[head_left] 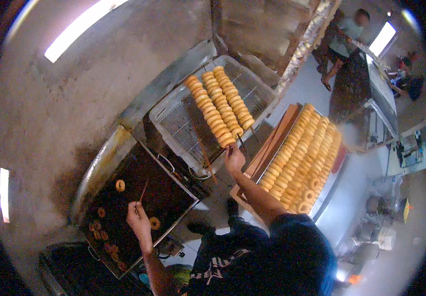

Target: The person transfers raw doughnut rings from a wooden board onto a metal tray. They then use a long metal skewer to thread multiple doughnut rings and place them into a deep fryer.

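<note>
My left hand (pixel 139 224) is over the dark oil of a rectangular fryer (pixel 174 213), its fingers pinched on a thin stick (pixel 144 189). A golden doughnut (pixel 119 185) floats beyond that hand, and another doughnut (pixel 154 223) lies just right of it. Several smaller browned pieces (pixel 105 236) sit toward the fryer's left side. My right hand (pixel 234 160) is closed around the near end of a skewer of doughnuts (pixel 210 112). Two more loaded skewers (pixel 225 103) lie beside it across a clear plastic tub (pixel 166 116) with a wire rack inside.
A tray of stacked doughnut rows (pixel 302 153) stands right of my right arm, beside a wooden board (pixel 275 140). Stained walls (pixel 99 74) rise behind the fryer. A person (pixel 348 37) is at a long table (pixel 378 98) at the far right.
</note>
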The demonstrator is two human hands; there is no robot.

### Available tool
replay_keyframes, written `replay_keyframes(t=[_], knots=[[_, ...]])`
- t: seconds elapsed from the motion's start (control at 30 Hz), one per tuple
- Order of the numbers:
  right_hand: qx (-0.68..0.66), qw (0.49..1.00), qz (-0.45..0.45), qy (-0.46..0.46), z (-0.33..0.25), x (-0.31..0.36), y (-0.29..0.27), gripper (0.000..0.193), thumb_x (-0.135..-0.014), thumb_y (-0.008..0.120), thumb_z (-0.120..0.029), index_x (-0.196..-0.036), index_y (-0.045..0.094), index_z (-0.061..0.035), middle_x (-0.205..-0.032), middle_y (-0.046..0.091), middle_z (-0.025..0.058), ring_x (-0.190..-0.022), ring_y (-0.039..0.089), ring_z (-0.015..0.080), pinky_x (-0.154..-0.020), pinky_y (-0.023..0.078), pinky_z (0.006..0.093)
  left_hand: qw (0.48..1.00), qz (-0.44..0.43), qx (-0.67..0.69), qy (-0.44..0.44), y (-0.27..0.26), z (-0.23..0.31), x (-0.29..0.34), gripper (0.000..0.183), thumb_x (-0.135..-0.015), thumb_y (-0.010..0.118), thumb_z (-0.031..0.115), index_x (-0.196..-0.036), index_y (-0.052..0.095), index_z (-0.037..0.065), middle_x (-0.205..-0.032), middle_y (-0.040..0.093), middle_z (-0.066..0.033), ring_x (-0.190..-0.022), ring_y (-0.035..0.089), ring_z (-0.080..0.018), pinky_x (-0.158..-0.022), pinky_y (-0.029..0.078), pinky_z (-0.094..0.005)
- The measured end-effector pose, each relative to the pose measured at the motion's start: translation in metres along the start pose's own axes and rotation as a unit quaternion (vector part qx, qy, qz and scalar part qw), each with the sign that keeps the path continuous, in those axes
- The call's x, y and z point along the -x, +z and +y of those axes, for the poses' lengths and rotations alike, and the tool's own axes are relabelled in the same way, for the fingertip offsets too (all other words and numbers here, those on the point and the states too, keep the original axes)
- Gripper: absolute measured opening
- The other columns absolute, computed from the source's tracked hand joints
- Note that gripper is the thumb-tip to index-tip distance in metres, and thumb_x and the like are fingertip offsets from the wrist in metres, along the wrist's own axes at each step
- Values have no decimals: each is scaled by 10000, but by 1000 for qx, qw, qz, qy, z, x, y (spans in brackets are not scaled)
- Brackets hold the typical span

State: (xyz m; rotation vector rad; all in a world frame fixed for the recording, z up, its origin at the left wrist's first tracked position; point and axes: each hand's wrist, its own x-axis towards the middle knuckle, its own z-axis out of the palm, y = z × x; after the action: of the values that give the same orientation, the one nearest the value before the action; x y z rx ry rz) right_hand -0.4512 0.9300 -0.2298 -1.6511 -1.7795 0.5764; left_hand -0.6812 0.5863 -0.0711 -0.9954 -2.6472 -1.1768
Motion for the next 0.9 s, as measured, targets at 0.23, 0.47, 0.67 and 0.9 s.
replay_keyframes(t=[0.23,0.47,0.67,0.9], knots=[[160,986,46,2,29,-5,39,438,-898,699,-257,-1291,588,-99,-1137,639,201,-1115,578,418,-939,469,534,995,-10,-69,-66,-35,-36,52,123,-1028,613,129,-1011,664,18,-848,663,-133,-705,614,-188,-645,495,-359],[176,960,-106,-190,-10,90,28,397,-916,685,-464,-987,747,-79,-1099,631,200,-1032,591,402,-828,495,547,946,-176,-203,-181,-41,-134,146,237,-973,663,243,-1015,695,12,-851,701,-209,-796,686,-414,-708,534,-475],[92,973,-85,-191,-15,96,24,286,-985,639,-327,-1082,701,-64,-971,694,182,-888,679,375,-708,528,502,879,-400,-259,-25,5,-201,113,204,-948,597,178,-891,701,12,-881,719,-253,-832,706,-451,-772,576,-550],[-156,912,-309,-219,-55,189,-45,350,-995,550,-94,-1329,651,-118,-807,683,131,-721,685,314,-655,535,435,958,-184,-207,-79,-44,-239,69,233,-935,593,189,-961,691,-21,-880,723,-252,-849,721,-432,-765,595,-519]])
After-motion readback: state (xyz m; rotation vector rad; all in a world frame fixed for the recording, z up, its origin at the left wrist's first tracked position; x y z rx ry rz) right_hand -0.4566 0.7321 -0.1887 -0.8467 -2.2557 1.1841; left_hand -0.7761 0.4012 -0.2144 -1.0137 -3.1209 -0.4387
